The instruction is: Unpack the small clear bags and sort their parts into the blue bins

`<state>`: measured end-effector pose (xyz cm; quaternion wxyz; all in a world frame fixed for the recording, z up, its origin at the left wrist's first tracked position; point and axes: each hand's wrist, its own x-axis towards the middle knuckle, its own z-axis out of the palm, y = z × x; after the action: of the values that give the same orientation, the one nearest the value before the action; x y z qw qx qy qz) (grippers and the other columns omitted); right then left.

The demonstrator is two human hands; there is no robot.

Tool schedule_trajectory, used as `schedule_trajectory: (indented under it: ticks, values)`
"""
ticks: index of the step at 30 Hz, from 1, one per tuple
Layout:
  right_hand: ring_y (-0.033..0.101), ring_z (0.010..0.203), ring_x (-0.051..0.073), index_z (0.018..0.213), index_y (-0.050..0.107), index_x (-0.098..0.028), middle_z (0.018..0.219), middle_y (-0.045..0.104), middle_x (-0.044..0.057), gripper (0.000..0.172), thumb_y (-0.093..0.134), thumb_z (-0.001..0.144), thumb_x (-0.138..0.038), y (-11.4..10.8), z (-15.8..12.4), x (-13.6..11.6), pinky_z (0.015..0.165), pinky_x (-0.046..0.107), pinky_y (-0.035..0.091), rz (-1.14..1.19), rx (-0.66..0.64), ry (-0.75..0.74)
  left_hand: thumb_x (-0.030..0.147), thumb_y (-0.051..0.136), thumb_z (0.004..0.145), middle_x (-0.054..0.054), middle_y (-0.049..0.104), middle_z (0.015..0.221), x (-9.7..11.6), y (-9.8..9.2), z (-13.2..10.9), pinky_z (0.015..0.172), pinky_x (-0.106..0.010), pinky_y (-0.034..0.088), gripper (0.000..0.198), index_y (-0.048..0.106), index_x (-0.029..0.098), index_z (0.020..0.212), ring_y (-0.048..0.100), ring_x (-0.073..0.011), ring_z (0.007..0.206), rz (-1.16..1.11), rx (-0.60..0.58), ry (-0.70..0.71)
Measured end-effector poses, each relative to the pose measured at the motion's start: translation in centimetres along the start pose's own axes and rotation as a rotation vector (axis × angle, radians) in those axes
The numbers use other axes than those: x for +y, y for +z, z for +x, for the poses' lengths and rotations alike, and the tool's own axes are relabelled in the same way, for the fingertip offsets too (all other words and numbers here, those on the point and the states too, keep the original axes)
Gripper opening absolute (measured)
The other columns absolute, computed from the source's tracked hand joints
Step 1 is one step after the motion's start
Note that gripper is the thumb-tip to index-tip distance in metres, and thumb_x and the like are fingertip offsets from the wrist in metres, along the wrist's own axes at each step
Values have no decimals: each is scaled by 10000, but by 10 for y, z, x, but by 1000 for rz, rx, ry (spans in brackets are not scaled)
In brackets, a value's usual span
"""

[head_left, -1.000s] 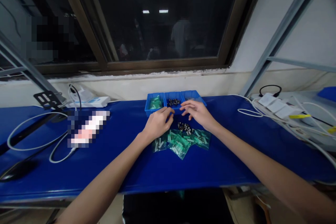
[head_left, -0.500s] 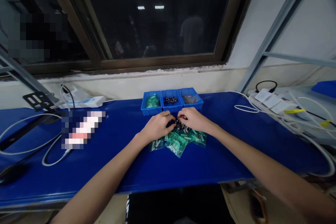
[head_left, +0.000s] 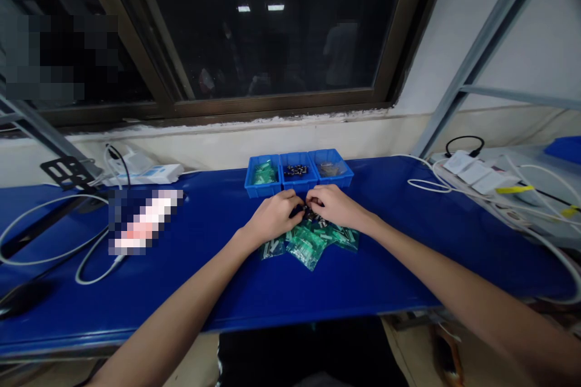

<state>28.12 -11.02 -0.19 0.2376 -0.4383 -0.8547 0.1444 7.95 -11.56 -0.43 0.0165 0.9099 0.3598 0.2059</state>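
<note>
- The left hand point(head_left: 272, 216) was curled, with its fingers bent inward and its fingertips point(head_left: 297, 201) almost touching those of the right hand point(head_left: 334, 207), which was curled the same way.
- I could not tell whether either hand had hold of anything: the small black parts point(head_left: 310, 213) lay between the fingertips, partly hidden by them.
- Just below both hands, green plastic bags point(head_left: 305, 243) lay overlapping on the tabletop.
- Just beyond the hands stood 3 side-by-side blue plastic bins point(head_left: 267, 192). The bin beyond the left hand held a green bag, the middle one held black parts, and the one beyond the right hand held a bag whose contents were too small to tell.
- The blue tabletop point(head_left: 385, 278) ran well past both hands on either side.
- Left of the left hand lay a pixelated object point(head_left: 145, 222), looped white cables point(head_left: 45, 242) and a white power strip point(head_left: 145, 174).
- Right of the right hand were white cables point(head_left: 429, 184), white cards point(head_left: 472, 170) and a yellow tag point(head_left: 512, 190).
- Beyond the bins rose a chipped off-white wall point(head_left: 272, 140), below a brown-framed window point(head_left: 272, 110) reflecting ceiling lights and a standing person point(head_left: 340, 54).
</note>
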Motion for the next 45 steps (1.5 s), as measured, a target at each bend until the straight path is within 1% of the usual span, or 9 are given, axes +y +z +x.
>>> schedule_trajectory:
  ticks: [9, 21, 23, 26, 30, 33, 36, 41, 45]
  values:
    - [556, 656, 143, 765, 666, -191, 697, 628, 14, 196, 523, 795, -60, 0, 1, -1, 608, 272, 359, 17, 9, -24, 275, 524, 925, -65, 602, 936, -2, -1, -1, 566, -270, 455, 186, 653, 167, 1006, 629, -195, 820, 89, -53, 30]
    - [559, 629, 145, 707, 652, -200, 667, 639, 11, 219, 519, 768, -38, 0, 1, -2, 598, 288, 367, 50, 35, -19, 242, 529, 907, -72, 596, 921, 1, -5, 0, 567, -273, 475, 162, 655, 159, 965, 616, -187, 806, 67, -22, 70]
    - [571, 635, 145, 729, 670, -201, 682, 656, 10, 221, 516, 785, -53, -2, 1, -5, 612, 290, 382, 78, 69, -15, 253, 526, 909, -73, 599, 928, 1, -8, 0, 593, -277, 494, 167, 645, 160, 979, 615, -189, 825, 64, 3, 95]
    - [624, 691, 158, 787, 703, -202, 758, 704, 18, 208, 533, 793, -83, -4, 1, -7, 666, 298, 437, 221, 122, 9, 271, 516, 922, -74, 601, 925, 0, -14, 0, 662, -298, 521, 169, 624, 163, 995, 607, -194, 860, 77, 89, 125]
    - [657, 758, 174, 799, 705, -209, 809, 722, 31, 150, 569, 819, -147, -5, 3, -7, 714, 315, 484, 507, 80, 38, 252, 501, 935, -73, 604, 923, 0, -19, 0, 733, -326, 528, 144, 604, 165, 988, 600, -198, 888, 74, 211, 122]
    - [642, 731, 173, 810, 701, -214, 800, 714, 45, 122, 585, 842, -196, -5, 3, -8, 628, 302, 472, 649, 54, 95, 245, 506, 937, -74, 608, 929, 1, -19, 0, 746, -329, 531, 134, 599, 166, 992, 603, -193, 886, 60, 253, 125]
    - [603, 656, 160, 809, 698, -211, 765, 696, 50, 89, 613, 830, -228, -5, 2, -13, 515, 278, 409, 717, 69, 189, 252, 503, 946, -80, 616, 953, 1, -17, 1, 749, -330, 538, 146, 598, 166, 1015, 608, -191, 891, 44, 273, 135]
    - [547, 605, 137, 787, 685, -207, 731, 657, 34, 63, 655, 802, -259, -8, 0, -22, 513, 276, 389, 764, 158, 224, 260, 488, 966, -78, 613, 963, 0, -15, 0, 767, -331, 546, 185, 594, 164, 1084, 607, -178, 889, -16, 329, 125]
    - [502, 560, 126, 774, 685, -214, 697, 626, 30, 69, 655, 810, -264, -9, -1, -23, 491, 280, 362, 775, 153, 227, 261, 494, 971, -73, 611, 963, 1, -14, 0, 766, -323, 537, 196, 593, 166, 1110, 600, -171, 883, -37, 346, 125]
